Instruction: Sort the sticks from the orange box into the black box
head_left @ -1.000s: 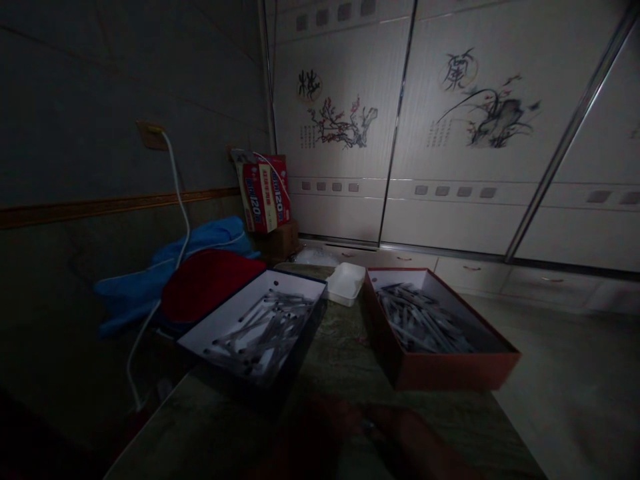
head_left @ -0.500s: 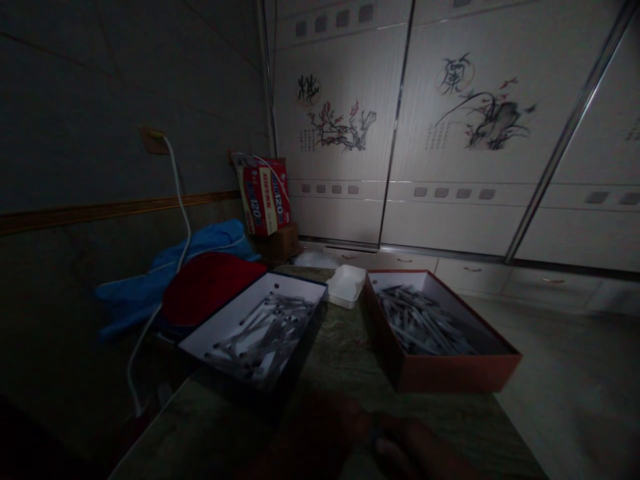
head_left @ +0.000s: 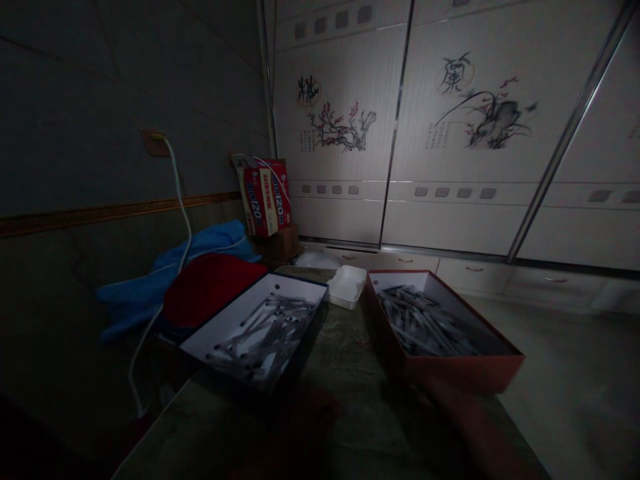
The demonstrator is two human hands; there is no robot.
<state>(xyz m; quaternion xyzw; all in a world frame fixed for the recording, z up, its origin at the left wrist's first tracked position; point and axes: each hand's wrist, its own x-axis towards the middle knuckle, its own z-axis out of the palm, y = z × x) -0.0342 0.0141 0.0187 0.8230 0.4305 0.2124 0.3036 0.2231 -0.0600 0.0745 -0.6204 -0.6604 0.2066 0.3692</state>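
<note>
In the head view my left hand (head_left: 313,413) is a dark blur at the lower middle, close to the near end of a dark-edged box (head_left: 200,339). That box has a white inside and holds clear, pen-like sticks (head_left: 270,327) with dark ends. My right hand (head_left: 445,403) is smeared by motion in front of the orange-red box (head_left: 465,372); whether they touch cannot be made out. A heap of pale pen-like sticks (head_left: 420,320) fills much of that box. The fingers of both hands are too dark and blurred to read.
Between the boxes' far ends a small white tray (head_left: 346,287) stands on the table (head_left: 345,360). At the left are a red cushion-like thing (head_left: 210,287), blue cloth (head_left: 215,240) and a white cable (head_left: 183,207). A red carton (head_left: 265,197) and sliding cupboard doors (head_left: 340,213) stand behind.
My hands were together at the table's near edge and are now apart. The right one has moved right and forward to the orange-red box; the left one has shifted slightly left.
</note>
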